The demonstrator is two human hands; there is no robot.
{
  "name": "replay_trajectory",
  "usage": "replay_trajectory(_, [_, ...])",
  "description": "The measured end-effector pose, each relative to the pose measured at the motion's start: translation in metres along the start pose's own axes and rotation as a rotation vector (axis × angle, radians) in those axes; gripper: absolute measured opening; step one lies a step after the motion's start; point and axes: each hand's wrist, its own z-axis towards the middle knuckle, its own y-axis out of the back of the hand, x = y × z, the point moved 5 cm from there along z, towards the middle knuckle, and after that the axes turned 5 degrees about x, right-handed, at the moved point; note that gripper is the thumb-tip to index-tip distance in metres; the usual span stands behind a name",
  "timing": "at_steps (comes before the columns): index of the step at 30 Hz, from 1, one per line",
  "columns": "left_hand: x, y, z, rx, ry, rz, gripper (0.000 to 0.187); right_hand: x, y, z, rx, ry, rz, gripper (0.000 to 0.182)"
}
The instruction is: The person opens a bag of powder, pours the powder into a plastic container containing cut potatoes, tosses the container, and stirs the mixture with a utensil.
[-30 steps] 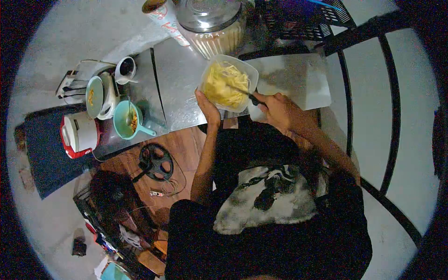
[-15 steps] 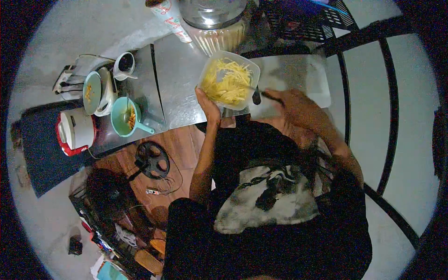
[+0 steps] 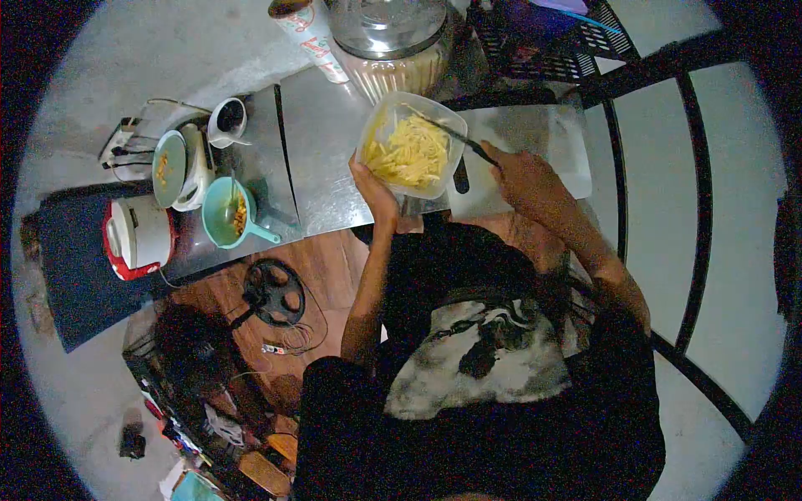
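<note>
A clear square plastic container (image 3: pixel 457 154) holds pale yellow, thin-cut strips (image 3: pixel 409 152). My left hand (image 3: pixel 376 196) grips the container by its lower left side. In my right hand (image 3: pixel 522 177) is the dark handle of a knife (image 3: pixel 455 134), whose blade reaches over the container's upper right rim to the strips. Beneath and to the right of the container lies a white cutting board (image 3: pixel 535 142) with a dark handle slot.
A teal strainer (image 3: pixel 219 213) with orange-brown food, a pale bowl (image 3: pixel 167 171), a white cup (image 3: pixel 227 123) and a white-red cooker (image 3: pixel 142 234) stand left. A large ribbed jar (image 3: pixel 397 71), a paper cup (image 3: pixel 305 37) and a black basket (image 3: pixel 585 63) are behind.
The knife has moved up, from the container's right side to its upper right rim. My right hand has shifted slightly with it, and the strips look gathered lower in the container.
</note>
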Motion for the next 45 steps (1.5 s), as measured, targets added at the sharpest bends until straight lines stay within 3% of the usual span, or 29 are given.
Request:
replay_trajectory(4, [-0.03,-0.007,0.003,-0.07,-0.101,0.02,0.054,0.018,-0.022,0.005,0.016,0.08,-0.133,0.043])
replay_trajectory(7, [-0.021,0.0,0.0,-0.15,-0.062,-0.072,0.056,0.031,-0.017,-0.001,0.067,0.223,0.038,0.042])
replay_trajectory(10, [-0.028,0.005,0.001,-0.158,-0.085,0.013,0.056,0.038,-0.001,-0.002,0.002,0.163,0.182,0.042])
replay_trajectory(12, [-0.036,0.001,0.0,-0.158,-0.085,-0.096,0.056,0.022,-0.008,0.011,0.058,-0.069,-0.094,0.042])
replay_trajectory(13, [-0.037,-0.002,-0.001,-0.155,-0.087,-0.103,0.056,0.021,-0.014,0.011,0.054,-0.074,-0.097,0.042])
replay_trajectory(16, [-0.039,-0.004,-0.003,-0.235,-0.081,-0.011,0.058,0.033,-0.031,0.009,0.078,0.052,-0.072,0.04])
replay_trajectory(19, [-0.021,0.006,-0.004,-0.295,-0.036,-0.117,0.06,0.054,-0.031,-0.004,0.052,0.223,0.154,0.038])
replay_trajectory(22, [0.003,0.012,0.003,-0.176,0.013,-0.257,0.06,0.075,-0.008,-0.011,0.022,0.114,0.263,0.037])
replay_trajectory(24, [0.016,0.022,0.01,-0.089,0.022,-0.115,0.06,0.083,-0.009,-0.011,0.219,0.007,0.203,0.037])
replay_trajectory(25, [0.008,0.023,0.014,-0.078,0.024,-0.123,0.06,0.085,-0.006,-0.011,0.212,-0.004,0.203,0.037])
replay_trajectory(27, [-0.012,0.022,0.018,-0.007,0.197,-0.435,0.06,0.087,-0.002,-0.014,0.209,0.061,0.144,0.036])
replay_trajectory(31, [-0.029,0.034,0.027,0.069,0.209,-0.297,0.06,0.07,0.004,-0.009,-0.037,0.075,0.078,0.036])
replay_trajectory(34, [-0.037,0.042,0.035,0.076,0.248,-0.226,0.059,0.09,0.014,-0.025,-0.029,0.079,0.162,0.034])
replay_trajectory(36, [-0.036,0.048,0.041,0.137,0.278,-0.175,0.058,0.102,0.005,-0.034,0.182,0.183,0.178,0.032])
replay_trajectory(37, [-0.036,0.052,0.045,0.194,0.301,-0.128,0.058,0.111,0.013,-0.036,0.18,0.182,0.182,0.032])
replay_trajectory(38, [-0.044,0.055,0.05,0.198,0.301,-0.125,0.058,0.117,0.021,-0.036,0.245,0.082,0.132,0.031])
replay_trajectory(39, [-0.053,0.054,0.054,0.327,0.28,-0.014,0.058,0.118,0.024,-0.035,0.31,-0.017,0.082,0.031])
replay_trajectory(42, [-0.079,0.048,0.062,0.537,0.293,0.115,0.059,0.083,-0.005,-0.006,0.24,0.124,0.077,0.031])
replay_trajectory(45, [-0.098,0.042,0.064,0.622,0.3,0.149,0.06,0.091,0.011,-0.007,0.203,-0.007,0.036,0.031])
